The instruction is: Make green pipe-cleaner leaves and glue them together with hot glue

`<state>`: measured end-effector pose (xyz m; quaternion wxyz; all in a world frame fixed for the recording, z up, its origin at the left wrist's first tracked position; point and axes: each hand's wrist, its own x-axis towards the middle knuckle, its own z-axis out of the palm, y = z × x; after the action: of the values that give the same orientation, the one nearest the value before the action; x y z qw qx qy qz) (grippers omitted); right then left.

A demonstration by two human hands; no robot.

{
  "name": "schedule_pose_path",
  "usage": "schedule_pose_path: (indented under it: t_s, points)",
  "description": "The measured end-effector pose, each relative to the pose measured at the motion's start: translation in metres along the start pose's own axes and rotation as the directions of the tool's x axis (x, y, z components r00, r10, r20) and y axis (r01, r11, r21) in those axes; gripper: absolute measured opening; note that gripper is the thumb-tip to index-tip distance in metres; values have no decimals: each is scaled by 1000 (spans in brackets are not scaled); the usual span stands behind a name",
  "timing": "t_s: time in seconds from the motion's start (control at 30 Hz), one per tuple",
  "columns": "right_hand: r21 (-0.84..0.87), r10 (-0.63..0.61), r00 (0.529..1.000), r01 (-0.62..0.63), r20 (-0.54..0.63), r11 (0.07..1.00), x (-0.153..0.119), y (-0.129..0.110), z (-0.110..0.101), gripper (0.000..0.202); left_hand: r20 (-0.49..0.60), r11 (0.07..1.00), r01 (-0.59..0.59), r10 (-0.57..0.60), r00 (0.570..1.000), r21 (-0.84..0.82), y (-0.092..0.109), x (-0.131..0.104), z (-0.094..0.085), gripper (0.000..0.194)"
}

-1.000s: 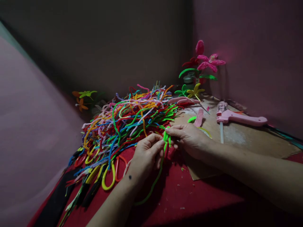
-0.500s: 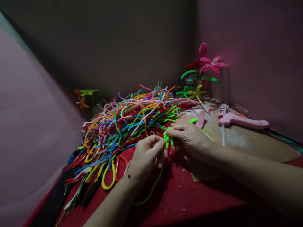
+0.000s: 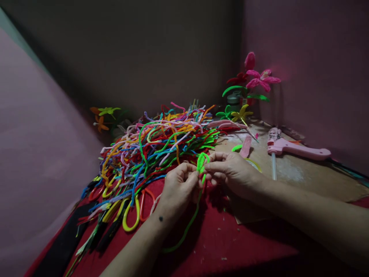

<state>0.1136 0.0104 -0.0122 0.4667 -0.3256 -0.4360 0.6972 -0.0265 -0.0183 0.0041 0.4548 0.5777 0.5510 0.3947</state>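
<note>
Between my two hands is a bright green pipe cleaner, bent into a narrow upright loop with its long tail curving down toward the red cloth. My left hand pinches the loop's lower left side between thumb and fingers. From the right, my right hand closes its fingertips on the same pipe cleaner. A heap of multicoloured pipe cleaners lies just behind and to the left of my hands. Close to my right hand on the cardboard are a flat pink fuzzy strip and a short green piece.
A pink glue gun with a clear glue stick lies on the cardboard at right. Scissors with yellow handles lie at left. Fuzzy flowers stand at the back: a pink one and an orange one.
The green pipe cleaner's bent part now shows as a clearer, taller loop above my fingertips. My right hand's fingers have shifted slightly lower on it, and the whole view has moved a little.
</note>
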Motion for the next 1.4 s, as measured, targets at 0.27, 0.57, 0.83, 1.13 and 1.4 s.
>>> schedule_pose_path:
  t_s: [0.27,0.57,0.83,1.13,1.4]
  points:
    - [-246,-219,973,196,-70,949,-3,1,2,10,21,999,10,-9,1000,-44,0,-3,3,18]
    - [-614,-404,914,329,18,718,-7,5,0,8,68,997,47,-42,997,-68,0,-7,5,14]
    - [-350,-94,996,85,-10,933,-3,-1,-2,14,42,989,50,-45,998,-137,1,-7,6,16]
    - [-185,54,998,-47,34,982,2,3,-6,24,123,979,67,-43,991,-194,1,-5,4,16]
    - [-177,49,994,-32,94,984,2,0,-6,27,48,969,49,-38,998,-244,1,-7,5,13]
